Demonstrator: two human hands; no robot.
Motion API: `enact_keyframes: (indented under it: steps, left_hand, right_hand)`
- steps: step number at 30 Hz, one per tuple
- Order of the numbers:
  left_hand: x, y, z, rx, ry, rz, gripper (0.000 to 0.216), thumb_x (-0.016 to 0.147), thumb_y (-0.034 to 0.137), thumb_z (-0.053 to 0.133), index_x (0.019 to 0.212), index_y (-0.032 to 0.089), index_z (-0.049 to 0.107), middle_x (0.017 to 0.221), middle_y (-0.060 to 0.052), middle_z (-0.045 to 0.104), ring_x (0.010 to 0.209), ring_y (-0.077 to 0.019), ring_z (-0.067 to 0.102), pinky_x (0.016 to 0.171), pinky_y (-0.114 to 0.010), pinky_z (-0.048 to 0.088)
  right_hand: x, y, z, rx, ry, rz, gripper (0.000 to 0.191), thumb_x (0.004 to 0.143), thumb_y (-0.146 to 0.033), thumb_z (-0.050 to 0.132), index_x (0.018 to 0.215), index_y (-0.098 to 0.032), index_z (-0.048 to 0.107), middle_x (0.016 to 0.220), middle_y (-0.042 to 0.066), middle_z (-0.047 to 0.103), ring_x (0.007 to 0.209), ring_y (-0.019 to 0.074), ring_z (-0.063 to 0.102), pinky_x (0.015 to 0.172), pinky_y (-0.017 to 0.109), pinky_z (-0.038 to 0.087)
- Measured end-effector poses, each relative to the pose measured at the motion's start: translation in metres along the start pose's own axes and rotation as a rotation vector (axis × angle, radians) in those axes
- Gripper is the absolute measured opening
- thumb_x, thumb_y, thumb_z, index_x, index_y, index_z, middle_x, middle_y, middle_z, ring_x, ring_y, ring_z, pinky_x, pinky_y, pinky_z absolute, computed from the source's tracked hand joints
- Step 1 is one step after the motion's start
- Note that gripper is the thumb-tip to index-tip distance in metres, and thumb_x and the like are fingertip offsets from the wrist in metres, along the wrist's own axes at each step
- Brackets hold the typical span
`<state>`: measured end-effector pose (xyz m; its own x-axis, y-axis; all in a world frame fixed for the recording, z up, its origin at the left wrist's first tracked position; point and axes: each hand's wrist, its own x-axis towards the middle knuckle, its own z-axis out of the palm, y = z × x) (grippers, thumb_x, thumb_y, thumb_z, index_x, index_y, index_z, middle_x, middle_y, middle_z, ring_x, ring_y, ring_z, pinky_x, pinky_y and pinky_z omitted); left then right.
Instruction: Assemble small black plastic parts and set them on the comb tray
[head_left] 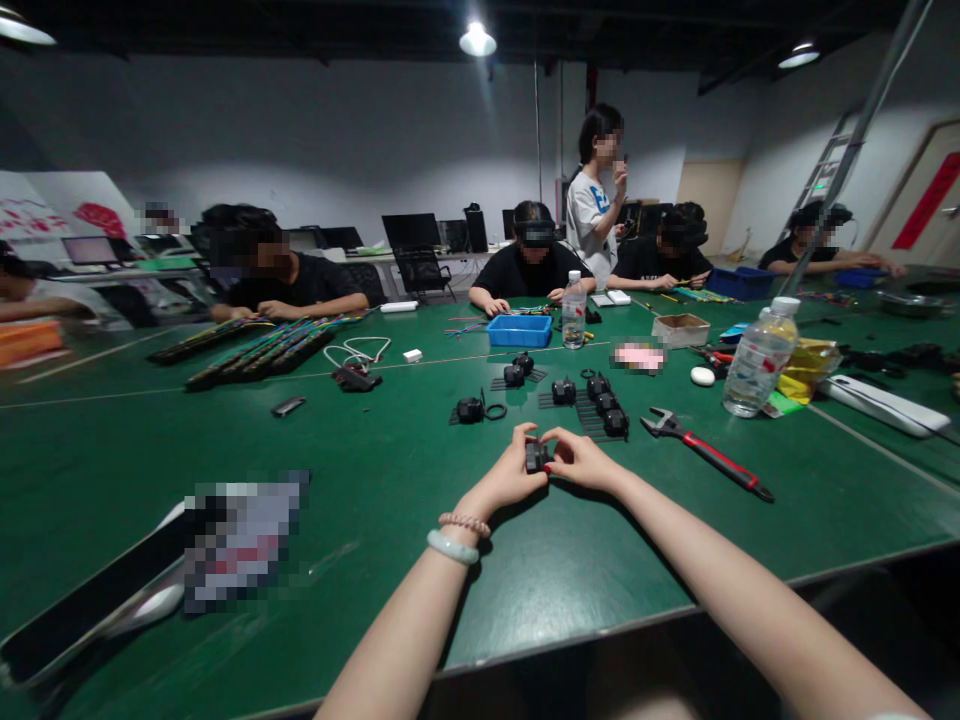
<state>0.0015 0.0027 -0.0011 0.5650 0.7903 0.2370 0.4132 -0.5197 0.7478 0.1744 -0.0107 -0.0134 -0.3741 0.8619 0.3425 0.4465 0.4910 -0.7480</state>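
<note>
Both hands meet over the near middle of the green table [405, 450]. Between them is a small black ribbed plastic fitting [535, 457]. My left hand [510, 474], with a beaded bracelet and a pale bangle on its wrist, is closed round the fitting's left side. From the right, the curled thumb and fingers of my right hand [581, 460] grip its other end, where a bit of red shows at the fingertips. Just beyond lie several similar black fittings [470, 410] with thin dark prongs or wires, plus a loose black ring [496, 411].
An adjustable wrench [712, 457] with a red-and-black handle lies right of my hands. Water bottles [761, 360], a blue tray [519, 330] and a cardboard box [680, 330] stand farther off. Cable bundles [262, 355] lie back left. Several co-workers sit across the table; one person stands.
</note>
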Motion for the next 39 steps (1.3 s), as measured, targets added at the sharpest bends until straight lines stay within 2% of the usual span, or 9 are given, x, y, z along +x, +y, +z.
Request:
enact_keyframes:
  steps: [39]
  left_hand:
    - [-0.0002, 0.0047, -0.0015, 0.023, 0.008, -0.008, 0.069, 0.061, 0.012, 0.053, 0.121, 0.017, 0.021, 0.106, -0.008, 0.044, 0.083, -0.0146, 0.050, 0.078, -0.031, 0.041]
  right_hand:
    - [0.0027, 0.0028, 0.0020, -0.040, 0.027, 0.045, 0.029, 0.081, -0.033, 0.045, 0.102, -0.017, 0.057, 0.062, -0.003, 0.052, 0.054, 0.0084, 0.041, 0.053, 0.020, 0.030]
